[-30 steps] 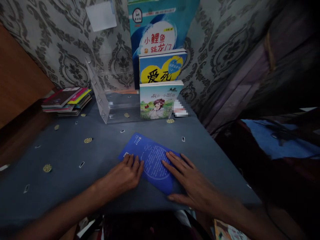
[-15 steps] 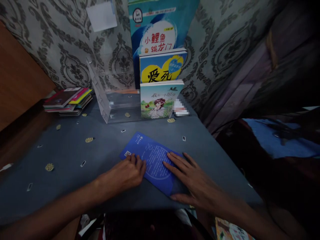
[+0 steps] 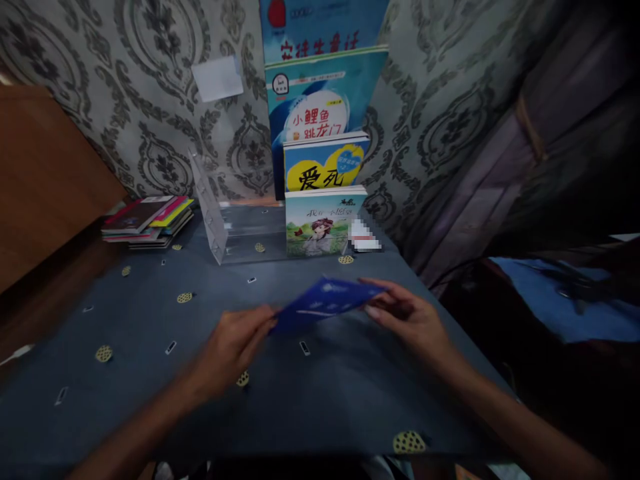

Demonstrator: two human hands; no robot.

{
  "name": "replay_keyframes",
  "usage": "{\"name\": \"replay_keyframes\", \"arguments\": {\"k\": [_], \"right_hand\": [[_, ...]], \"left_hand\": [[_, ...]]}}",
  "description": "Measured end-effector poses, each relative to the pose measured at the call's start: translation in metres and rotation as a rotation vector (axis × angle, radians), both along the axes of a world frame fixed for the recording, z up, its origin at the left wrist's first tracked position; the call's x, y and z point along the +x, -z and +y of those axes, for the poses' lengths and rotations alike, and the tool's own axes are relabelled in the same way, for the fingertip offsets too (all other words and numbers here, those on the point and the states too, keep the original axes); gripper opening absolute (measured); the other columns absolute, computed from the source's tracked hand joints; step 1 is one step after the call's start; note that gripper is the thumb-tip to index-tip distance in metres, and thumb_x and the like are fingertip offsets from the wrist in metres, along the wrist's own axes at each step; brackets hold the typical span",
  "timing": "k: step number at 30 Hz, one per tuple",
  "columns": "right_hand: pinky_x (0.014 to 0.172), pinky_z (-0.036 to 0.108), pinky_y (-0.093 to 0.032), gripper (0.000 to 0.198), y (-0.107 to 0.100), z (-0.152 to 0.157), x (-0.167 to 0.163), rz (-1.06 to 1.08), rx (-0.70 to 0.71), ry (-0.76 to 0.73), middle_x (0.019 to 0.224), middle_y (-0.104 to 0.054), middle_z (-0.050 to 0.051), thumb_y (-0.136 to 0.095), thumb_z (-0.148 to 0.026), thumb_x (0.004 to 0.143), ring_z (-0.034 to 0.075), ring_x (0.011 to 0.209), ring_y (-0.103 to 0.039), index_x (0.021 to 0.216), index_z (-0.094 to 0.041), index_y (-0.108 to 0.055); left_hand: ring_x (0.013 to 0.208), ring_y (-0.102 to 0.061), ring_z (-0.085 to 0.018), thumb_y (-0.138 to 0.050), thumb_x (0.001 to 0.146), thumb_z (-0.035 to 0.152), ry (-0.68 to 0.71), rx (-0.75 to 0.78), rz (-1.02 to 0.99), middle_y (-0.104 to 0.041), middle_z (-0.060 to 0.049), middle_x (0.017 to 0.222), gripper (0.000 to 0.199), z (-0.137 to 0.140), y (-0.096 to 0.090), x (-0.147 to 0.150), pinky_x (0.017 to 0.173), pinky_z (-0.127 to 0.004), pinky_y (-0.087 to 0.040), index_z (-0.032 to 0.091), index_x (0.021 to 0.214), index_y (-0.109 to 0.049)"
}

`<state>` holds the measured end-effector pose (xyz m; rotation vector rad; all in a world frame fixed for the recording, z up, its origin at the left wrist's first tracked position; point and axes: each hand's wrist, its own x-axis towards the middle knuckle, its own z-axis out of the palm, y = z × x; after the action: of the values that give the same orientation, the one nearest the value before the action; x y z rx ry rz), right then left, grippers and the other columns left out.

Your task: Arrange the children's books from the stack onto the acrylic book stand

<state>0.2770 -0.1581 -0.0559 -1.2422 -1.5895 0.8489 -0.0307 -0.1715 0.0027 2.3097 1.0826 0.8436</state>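
A thin blue booklet (image 3: 325, 301) with pale print is held up above the table, tilted and seen almost edge-on. My left hand (image 3: 243, 337) pinches its left corner between thumb and fingers. At the opposite end, my right hand (image 3: 410, 317) grips the right corner, thumb underneath and fingers on top. Beyond them stands a clear acrylic rack (image 3: 210, 217) with tiers. On its right side, books lean one behind another: a green book with a drawn figure (image 3: 320, 227) in front, a yellow-and-blue book (image 3: 325, 163) behind it, and taller blue books (image 3: 320, 93) at the back.
A stack of thin books (image 3: 147, 223) lies at the table's left rear. The dark cloth-covered table (image 3: 210, 413) has a pineapple pattern. Patterned wallpaper with a white paper (image 3: 217, 79) backs it. A curtain (image 3: 490, 167) hangs right, near a blue cloth (image 3: 545, 300).
The blue booklet has been lifted off the table and tilted. My right hand, earlier laid flat on it, now grips its corner; my left hand has moved to its left end. The view has tipped upward.
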Motion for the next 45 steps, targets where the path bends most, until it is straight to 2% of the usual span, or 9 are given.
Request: {"name": "replay_keyframes", "arguments": {"k": [4, 7, 10, 14, 20, 24, 30, 34, 45], "right_hand": [[0.087, 0.045, -0.061, 0.053, -0.015, 0.022, -0.032, 0.405, -0.211, -0.145, 0.101, -0.078, 0.008, -0.079, -0.061, 0.073, 0.026, 0.090, -0.075, 0.109, -0.023, -0.072], [0.082, 0.044, -0.061, 0.047, -0.015, 0.030, -0.048, 0.409, -0.350, -0.254, 0.091, -0.079, 0.007, -0.077, -0.059, 0.074, 0.024, 0.081, -0.075, 0.100, -0.019, -0.073], [0.063, 0.039, -0.060, 0.047, -0.003, 0.038, -0.053, 0.253, -0.376, -0.256, 0.079, -0.077, 0.004, -0.072, -0.059, 0.076, 0.023, 0.068, -0.073, 0.100, -0.018, -0.071], [0.057, 0.033, -0.050, 0.021, 0.010, 0.044, -0.052, -0.316, -0.197, -0.091, 0.069, -0.071, 0.002, -0.064, -0.042, 0.083, 0.023, 0.066, -0.068, 0.080, -0.021, -0.064], [0.058, 0.033, -0.046, 0.020, 0.002, 0.043, -0.049, -0.757, -0.172, -0.027, 0.074, -0.072, 0.004, -0.064, -0.042, 0.089, 0.026, 0.069, -0.070, 0.089, -0.022, -0.063], [0.070, 0.043, -0.056, 0.033, -0.002, 0.043, -0.058, -0.928, -0.048, 0.001, 0.102, -0.076, 0.012, -0.063, -0.041, 0.093, 0.034, 0.090, -0.073, 0.118, -0.020, -0.060], [0.118, 0.048, -0.039, 0.069, 0.006, 0.055, -0.116, -0.710, 0.262, -0.481, 0.160, -0.040, 0.015, -0.052, -0.043, 0.100, 0.028, 0.148, -0.037, 0.158, -0.019, -0.025], [0.123, 0.051, -0.029, 0.084, 0.017, 0.066, -0.123, -0.728, 0.212, -0.536, 0.164, -0.027, 0.020, -0.047, -0.057, 0.099, 0.029, 0.154, -0.022, 0.161, -0.011, -0.014], [0.124, 0.058, -0.019, 0.077, 0.031, 0.075, -0.052, -0.937, 0.224, -0.374, 0.162, -0.031, 0.021, -0.032, -0.063, 0.101, 0.032, 0.153, -0.023, 0.155, -0.008, -0.035]], "left_hand": [[0.058, -0.052, -0.010, -0.056, 0.094, 0.050, -0.139, -0.406, -0.420, -0.055, 0.002, 0.066, 0.037, 0.010, -0.003, 0.013, 0.056, -0.021, -0.043, 0.017, 0.079, -0.060], [0.065, -0.061, -0.014, -0.066, 0.082, 0.061, -0.123, -0.713, -0.593, -0.063, 0.000, 0.074, 0.048, 0.021, 0.014, 0.014, 0.062, -0.025, -0.052, 0.017, 0.099, -0.059], [0.059, -0.063, -0.015, -0.067, 0.079, 0.062, -0.161, -0.797, -0.488, -0.061, 0.003, 0.071, 0.057, 0.033, 0.040, 0.004, 0.054, -0.025, -0.051, 0.019, 0.113, -0.051], [0.056, -0.061, -0.014, -0.054, 0.093, 0.042, -0.255, -0.437, -0.061, -0.059, 0.006, 0.069, 0.035, 0.045, 0.062, -0.010, 0.058, -0.027, -0.050, 0.021, 0.121, -0.050], [0.120, -0.061, -0.026, -0.049, 0.100, 0.031, -0.226, 0.139, 0.459, -0.064, -0.013, 0.131, 0.030, 0.062, 0.063, -0.001, 0.099, -0.043, -0.051, 0.017, 0.125, -0.057], [0.137, -0.051, -0.030, -0.049, 0.101, 0.035, -0.192, 0.220, 0.603, -0.055, -0.020, 0.146, 0.042, 0.071, 0.077, 0.006, 0.110, -0.050, -0.043, 0.011, 0.135, -0.054], [0.138, -0.050, -0.030, -0.048, 0.098, 0.024, -0.162, 0.278, 0.563, -0.058, -0.020, 0.142, 0.042, 0.070, 0.094, -0.002, 0.112, -0.054, -0.042, 0.012, 0.138, -0.053], [0.139, -0.047, -0.030, -0.047, 0.098, 0.024, -0.156, 0.298, 0.535, -0.059, -0.016, 0.142, 0.042, 0.070, 0.095, -0.003, 0.111, -0.053, -0.043, 0.014, 0.139, -0.054], [0.138, -0.049, -0.030, -0.043, 0.102, 0.032, -0.197, 0.297, 0.600, -0.057, -0.016, 0.146, 0.043, 0.069, 0.087, 0.002, 0.111, -0.052, -0.043, 0.012, 0.139, -0.055]]}}
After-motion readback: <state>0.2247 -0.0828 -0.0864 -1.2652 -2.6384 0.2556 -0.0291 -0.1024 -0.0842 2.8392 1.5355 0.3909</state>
